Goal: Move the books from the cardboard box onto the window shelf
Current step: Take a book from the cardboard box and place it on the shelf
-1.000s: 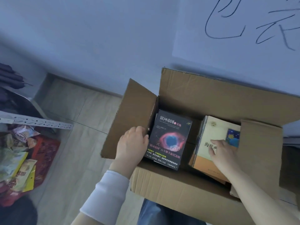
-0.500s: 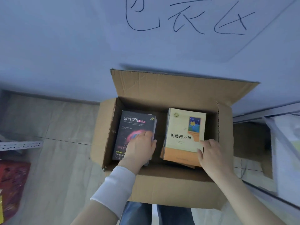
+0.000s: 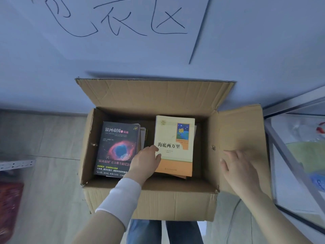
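Note:
An open cardboard box [image 3: 149,199] stands on the floor against the wall. Inside, on the left, lies a black book [image 3: 116,147] with a red-blue nebula on its cover. To its right is a cream and orange book [image 3: 175,138], on top of a stack. My left hand [image 3: 146,161] grips the cream book's left edge, thumb on the cover and fingers hidden beneath. My right hand [image 3: 235,166] lies flat with spread fingers on the box's right flap [image 3: 241,131], which is folded outward; it holds nothing. More books show under both top ones.
A paper sign [image 3: 123,23] with handwriting hangs on the wall above the box. A metal-framed shelf [image 3: 290,155] with plastic-wrapped things stands at the right. At the left are a white perforated rail [image 3: 15,163] and a red bag [image 3: 8,199]. My jeans [image 3: 163,231] are below the box.
My left hand has moved from the black book to the cream book's left edge. My right hand has left the cream book and now rests on the outward-folded right flap.

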